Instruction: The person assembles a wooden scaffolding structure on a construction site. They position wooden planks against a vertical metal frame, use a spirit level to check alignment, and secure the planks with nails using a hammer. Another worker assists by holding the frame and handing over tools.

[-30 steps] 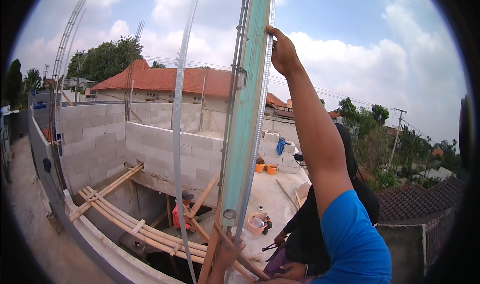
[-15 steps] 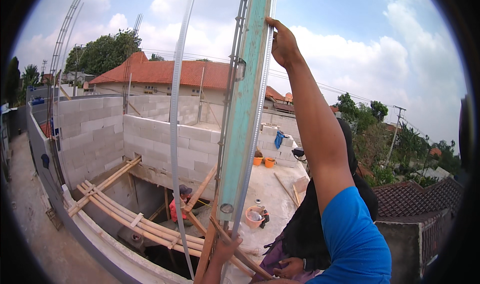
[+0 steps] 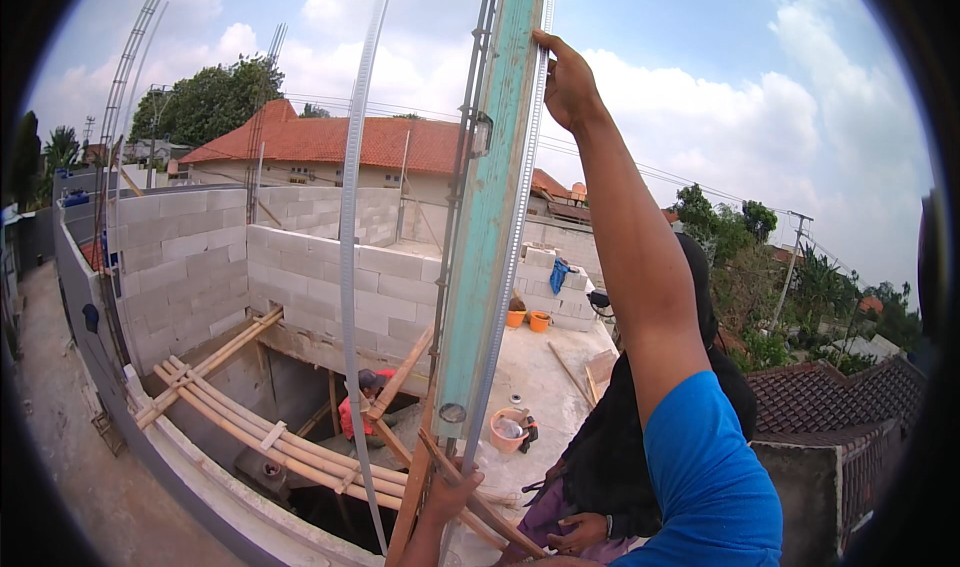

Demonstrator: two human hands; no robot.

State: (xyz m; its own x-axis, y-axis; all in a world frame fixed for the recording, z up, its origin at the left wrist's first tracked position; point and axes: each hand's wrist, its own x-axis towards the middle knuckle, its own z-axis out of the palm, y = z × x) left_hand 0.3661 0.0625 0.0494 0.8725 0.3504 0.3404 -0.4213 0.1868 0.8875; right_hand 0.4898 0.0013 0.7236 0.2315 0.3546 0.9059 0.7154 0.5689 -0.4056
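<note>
A long turquoise spirit level (image 3: 478, 267) stands upright in front of me, with round vials in its face. Along its right edge runs a perforated metal strip (image 3: 508, 277). High up, my right hand (image 3: 570, 87) clasps the level and strip together, its thumb at the level's edge. My left hand (image 3: 450, 495) is closed round the strip near the level's lower end, beside wooden battens (image 3: 410, 502); the level's foot is partly hidden there. Thin steel bars (image 3: 462, 167) rise just behind the level's left edge. Another metal strip (image 3: 349, 217) stands farther left.
Bamboo poles (image 3: 290, 452) span a deep opening where a person in red (image 3: 355, 417) crouches. Another person in black (image 3: 630, 417) is close on my right. Block walls (image 3: 340, 277) stand beyond. A bucket (image 3: 506, 429) and planks (image 3: 575, 377) lie on the concrete floor.
The level and both hands hold almost the same place. The person in red has shifted slightly below.
</note>
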